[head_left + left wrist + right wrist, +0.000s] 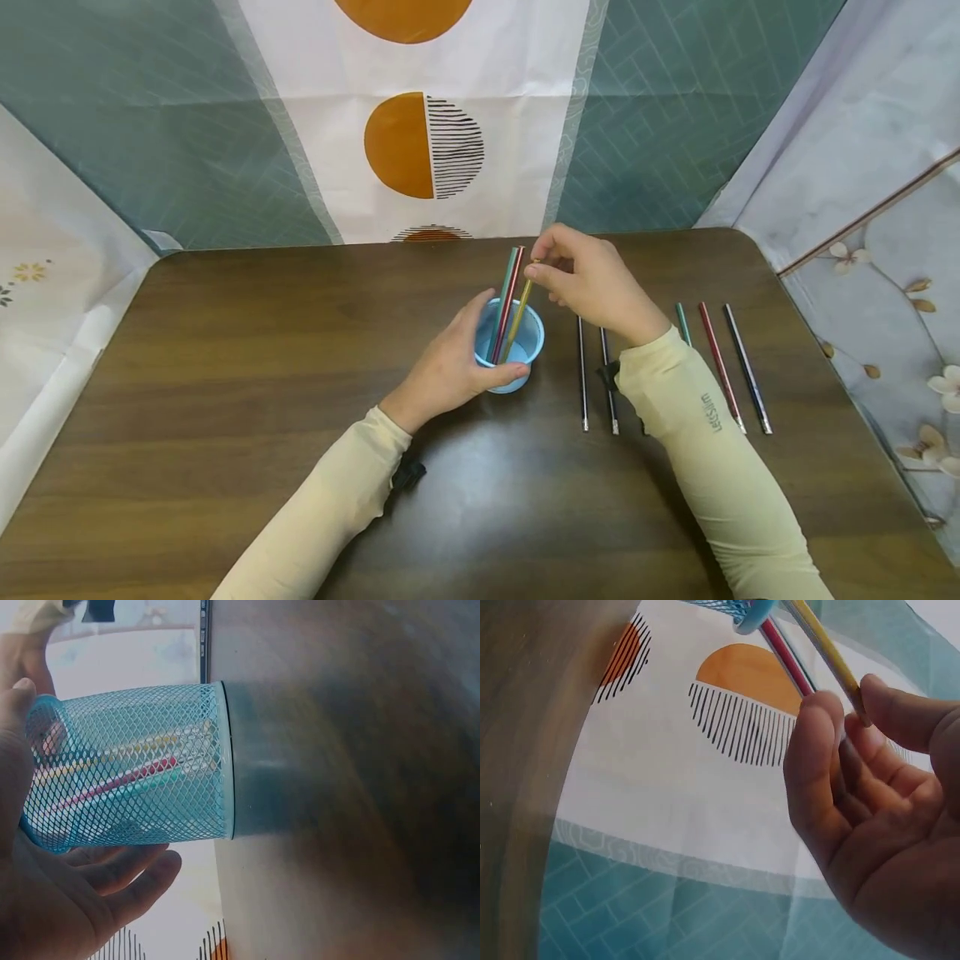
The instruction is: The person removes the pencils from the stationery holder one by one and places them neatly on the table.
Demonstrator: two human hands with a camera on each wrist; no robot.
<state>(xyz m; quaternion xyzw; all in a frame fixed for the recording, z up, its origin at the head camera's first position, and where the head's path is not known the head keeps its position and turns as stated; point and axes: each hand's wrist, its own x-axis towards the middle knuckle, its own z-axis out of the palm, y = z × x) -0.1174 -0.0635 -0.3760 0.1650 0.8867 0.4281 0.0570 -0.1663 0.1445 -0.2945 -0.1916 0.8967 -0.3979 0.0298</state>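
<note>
My left hand (438, 371) holds a light blue mesh pencil cup (199, 817) around its upper part, thumb on the near side and fingers on the far side. The cup stands upright on the table. Inside lean a green pencil (501, 300) and a red pencil (512, 292), side by side, their upper ends above the rim. Between thumb and fingertips, my right hand (592, 279) pinches the top end of a yellow pencil (826, 656). The yellow pencil slants down into the cup; through the mesh its lower end shows near the bottom.
Right of the cup, a black pencil (582, 375) and a dark pencil (609, 392) lie on the brown table (262, 358). Farther right lie a green pencil (683, 323), a red pencil (718, 358) and a dark blue pencil (746, 367), partly under my right forearm. Patterned cloth (517, 167) hangs behind the table.
</note>
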